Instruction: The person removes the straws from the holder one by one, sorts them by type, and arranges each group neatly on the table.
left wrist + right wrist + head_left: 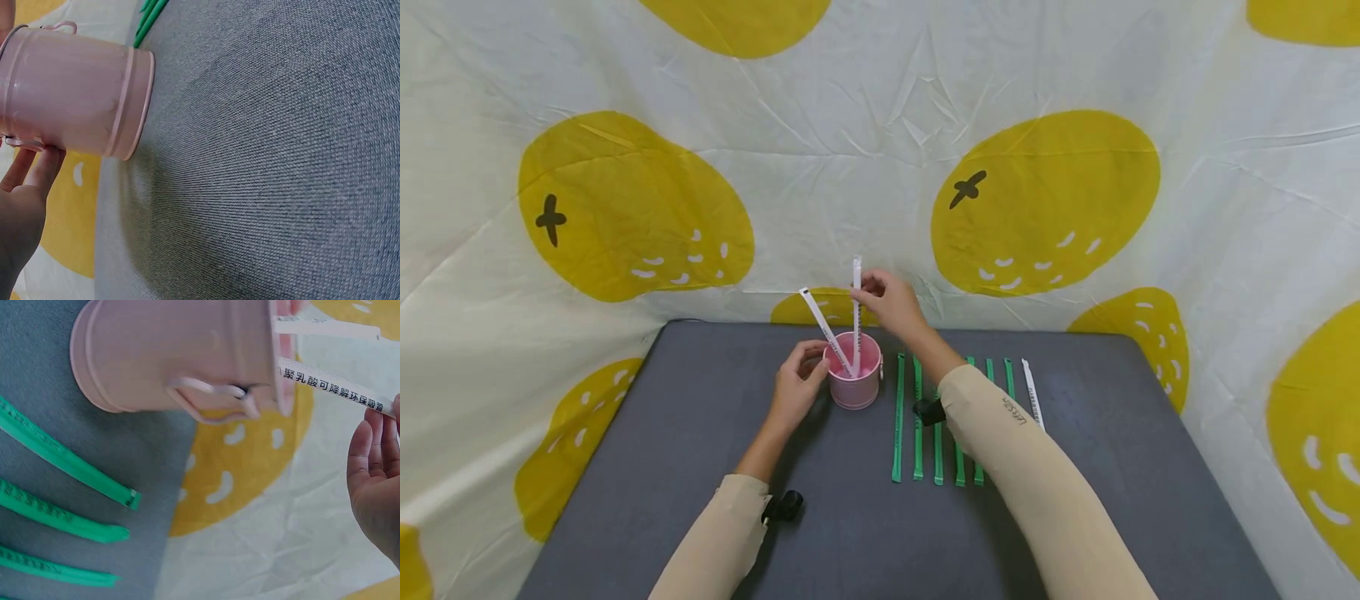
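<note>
A small pink bucket (853,395) stands upright near the far edge of the table. My left hand (797,382) holds it at its left side, thumb and fingers by the rim and handle lug. Above the bucket, my right hand (891,304) pinches the upper part of a white paper-wrapped straw (331,384) printed with dark characters. That straw is nearly vertical, its lower end inside the bucket. Another white wrapped straw (823,321) leans left against the rim inside the bucket.
Several green-wrapped straws (898,425) lie side by side on the dark table (850,533), right of the bucket and partly under my right forearm. One white wrapped straw (1032,390) lies at the row's right end. A lemon-print cloth (850,192) hangs behind the table.
</note>
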{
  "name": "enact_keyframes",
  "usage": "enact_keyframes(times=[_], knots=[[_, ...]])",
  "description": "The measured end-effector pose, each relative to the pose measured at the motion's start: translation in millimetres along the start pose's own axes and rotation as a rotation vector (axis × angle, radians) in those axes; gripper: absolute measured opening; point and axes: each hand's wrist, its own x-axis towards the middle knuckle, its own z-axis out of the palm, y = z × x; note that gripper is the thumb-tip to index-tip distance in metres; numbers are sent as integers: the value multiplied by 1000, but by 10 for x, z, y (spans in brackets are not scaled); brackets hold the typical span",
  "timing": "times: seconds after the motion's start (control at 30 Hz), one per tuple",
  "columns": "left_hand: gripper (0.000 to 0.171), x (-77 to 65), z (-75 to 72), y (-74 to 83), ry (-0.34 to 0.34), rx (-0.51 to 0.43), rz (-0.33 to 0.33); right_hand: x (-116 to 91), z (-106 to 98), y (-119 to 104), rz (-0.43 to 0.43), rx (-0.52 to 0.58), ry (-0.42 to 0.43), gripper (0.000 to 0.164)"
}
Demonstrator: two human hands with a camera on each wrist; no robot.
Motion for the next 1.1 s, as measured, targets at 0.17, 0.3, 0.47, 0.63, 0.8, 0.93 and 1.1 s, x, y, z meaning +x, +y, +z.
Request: enact_keyframes(times=[0.17, 0.3, 0.47, 0.63, 0.8, 0.93, 1.1], knots=[[34, -2, -4, -7, 6, 4, 2, 1, -152, -156, -24, 55, 11, 21], [36, 5, -17, -4, 4, -4, 9, 5, -287, -291, -63, 107, 26, 25], [37, 17, -38, -6, 16, 28, -5, 5, -427, -432, -105, 156, 28, 29], [37, 17, -40, -16, 11, 21, -12, -72, -595, -581, -123, 197, 26, 27], [38, 29, -49, -23, 0, 4, -5, -180, -825, -740, -139, 258, 85, 23], [37, 34, -56, -25, 8, 5, 1, -237, -1018, -738, -123, 306, 120, 21], [36, 36, -56, -33, 10, -4, 12, -334, -1248, -606, -91, 327, 132, 20]])
